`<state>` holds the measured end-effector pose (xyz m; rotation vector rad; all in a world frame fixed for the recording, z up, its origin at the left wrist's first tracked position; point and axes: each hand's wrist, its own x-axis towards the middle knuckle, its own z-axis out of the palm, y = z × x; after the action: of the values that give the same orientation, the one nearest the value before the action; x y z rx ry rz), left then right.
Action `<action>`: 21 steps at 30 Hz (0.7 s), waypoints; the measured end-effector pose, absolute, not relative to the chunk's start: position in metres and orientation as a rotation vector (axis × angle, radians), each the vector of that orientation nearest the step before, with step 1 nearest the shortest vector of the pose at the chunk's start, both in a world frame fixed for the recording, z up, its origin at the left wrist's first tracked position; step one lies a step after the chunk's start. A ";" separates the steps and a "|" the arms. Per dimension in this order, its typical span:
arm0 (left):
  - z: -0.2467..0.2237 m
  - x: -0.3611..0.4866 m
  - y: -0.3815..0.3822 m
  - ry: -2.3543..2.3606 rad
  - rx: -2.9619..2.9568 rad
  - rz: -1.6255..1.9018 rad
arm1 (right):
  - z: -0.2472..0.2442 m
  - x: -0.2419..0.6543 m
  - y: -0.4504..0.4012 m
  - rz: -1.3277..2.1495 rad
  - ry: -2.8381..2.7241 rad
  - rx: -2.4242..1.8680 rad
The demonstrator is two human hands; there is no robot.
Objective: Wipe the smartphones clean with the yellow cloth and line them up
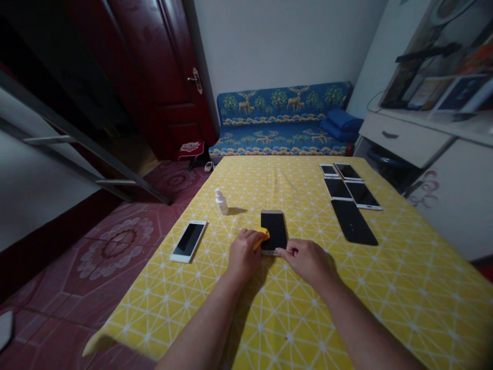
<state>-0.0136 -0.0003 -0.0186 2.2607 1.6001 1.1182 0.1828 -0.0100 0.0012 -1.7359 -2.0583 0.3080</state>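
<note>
A phone with a dark screen and pale frame (pixel 275 228) lies face up on the yellow patterned tablecloth (pixel 287 318). My left hand (pixel 244 253) is closed on a yellow cloth (pixel 263 236), which touches the phone's left side. At the phone's lower right corner, my right hand (pixel 307 258) has its fingers curled and pinched on the edge. Left of my hands lies a white phone (pixel 189 240), and a small white bottle (pixel 221 202) stands upright behind it.
Several phones, one of them a white-framed phone (pixel 338 188), lie at the right with a black flat piece (pixel 353 222). Beyond the table stands a blue patterned sofa (pixel 277 121). A white cabinet (pixel 400 136) is at the right, a metal ladder (pixel 80 146) at the left.
</note>
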 end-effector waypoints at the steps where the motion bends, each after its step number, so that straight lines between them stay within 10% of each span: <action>1: -0.017 -0.013 -0.002 1.552 2.272 1.082 | 0.003 0.182 -0.010 0.306 -2.074 -1.755; 21: -0.006 0.001 0.019 1.598 2.450 0.811 | 0.012 0.184 -0.006 0.451 -2.130 -1.804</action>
<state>0.0014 0.0194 -0.0064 2.4503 1.5978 0.8106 0.1836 -0.0055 0.0119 -1.8041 -2.1296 0.4515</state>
